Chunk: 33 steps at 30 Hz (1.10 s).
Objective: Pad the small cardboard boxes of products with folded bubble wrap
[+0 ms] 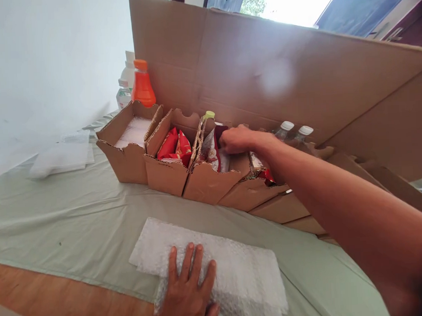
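Resting flat with fingers spread, the left hand lies on the layered bubble wrap while the right hand is out over the row, down at the third cardboard bin from the left. And there's the maroon-and-white packet, tilted inside that bin against its left side! The right fingers are curled at its upper edge, but whether they truly pinch it, I cannot tell; the fingertips are hidden.

Now for the danger. A hold on just that top edge could let the packet slip, since its weight would hang from slick film. Watch the ragged cardboard divider too: a packet dragged sideways might snag there and tip the light bin. Next door, the red packets sit close enough to be disturbed if that wall gives way.

Look at the forearm, right in front of the white-capped bottles; a careless elbow might knock one. Down below, the pale green cloth on the surface is creased, and should the left hand press unevenly, those loose sheets could skid.
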Each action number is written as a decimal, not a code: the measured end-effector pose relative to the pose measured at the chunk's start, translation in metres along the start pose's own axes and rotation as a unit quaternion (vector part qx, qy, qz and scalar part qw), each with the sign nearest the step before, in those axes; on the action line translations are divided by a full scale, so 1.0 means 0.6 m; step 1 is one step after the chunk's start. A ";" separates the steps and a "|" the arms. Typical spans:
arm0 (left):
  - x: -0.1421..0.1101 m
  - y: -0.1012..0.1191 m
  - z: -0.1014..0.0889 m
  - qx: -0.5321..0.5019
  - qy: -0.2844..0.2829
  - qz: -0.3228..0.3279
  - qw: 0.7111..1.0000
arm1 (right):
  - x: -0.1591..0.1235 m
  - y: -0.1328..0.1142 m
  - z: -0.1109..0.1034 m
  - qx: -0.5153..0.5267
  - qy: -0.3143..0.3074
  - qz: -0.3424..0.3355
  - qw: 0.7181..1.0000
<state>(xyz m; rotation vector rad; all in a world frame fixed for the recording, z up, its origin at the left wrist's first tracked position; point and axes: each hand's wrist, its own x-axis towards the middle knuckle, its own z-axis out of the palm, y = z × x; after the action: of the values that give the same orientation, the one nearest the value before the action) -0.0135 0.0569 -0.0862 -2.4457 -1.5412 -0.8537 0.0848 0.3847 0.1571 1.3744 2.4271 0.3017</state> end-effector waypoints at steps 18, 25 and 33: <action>0.079 0.066 -0.134 -0.861 -0.042 -0.352 0.363 | -0.499 -0.202 0.216 0.198 0.404 -0.255 0.856; 0.088 0.052 -0.132 -0.846 -0.024 -0.422 0.323 | -0.560 -0.232 0.270 0.406 0.364 -0.129 0.828; 0.064 0.047 -0.131 -0.863 -0.061 -0.371 0.338 | -0.550 -0.200 0.271 0.587 0.284 0.084 0.754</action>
<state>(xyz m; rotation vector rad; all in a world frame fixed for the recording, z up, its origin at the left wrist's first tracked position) -0.0078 0.0431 0.0044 -1.3581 -2.0165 -4.4156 0.2109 0.0431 0.0267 2.1970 3.1086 -1.1742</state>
